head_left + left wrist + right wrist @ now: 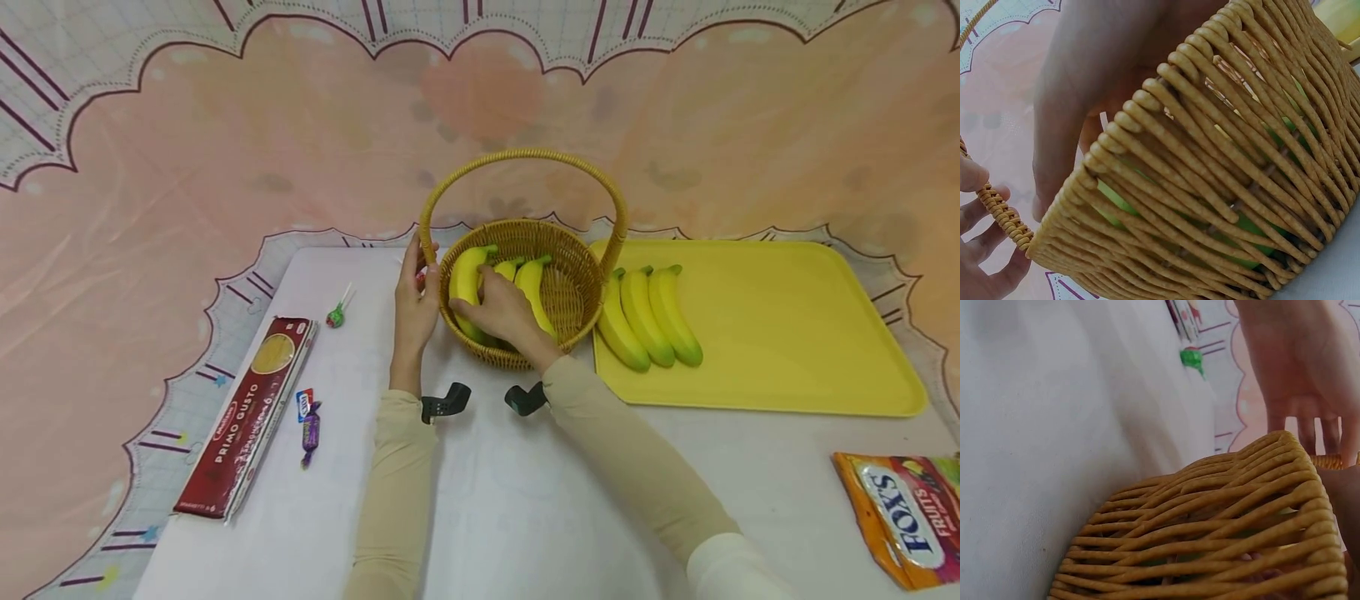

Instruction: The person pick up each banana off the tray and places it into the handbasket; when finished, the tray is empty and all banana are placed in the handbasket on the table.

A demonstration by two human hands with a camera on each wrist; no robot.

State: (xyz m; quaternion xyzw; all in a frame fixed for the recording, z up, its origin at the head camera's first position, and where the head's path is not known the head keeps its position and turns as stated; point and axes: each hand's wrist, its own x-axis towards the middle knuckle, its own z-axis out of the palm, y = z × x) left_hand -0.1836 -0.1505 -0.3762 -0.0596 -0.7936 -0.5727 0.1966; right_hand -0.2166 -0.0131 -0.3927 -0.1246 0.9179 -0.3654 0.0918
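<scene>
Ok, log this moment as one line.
left hand steadying basket side | right hand on bananas inside basket | second banana bunch on yellow tray

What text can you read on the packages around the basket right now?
"PRIMO GUSTO": on the long red spaghetti pack; its smaller print is too small to read.
"FOX'S" and "FRUITS": on the orange candy bag.
Small blue-and-red wrapper: lettering too small to read.
Purple candy and lollipop: nothing legible.
</scene>
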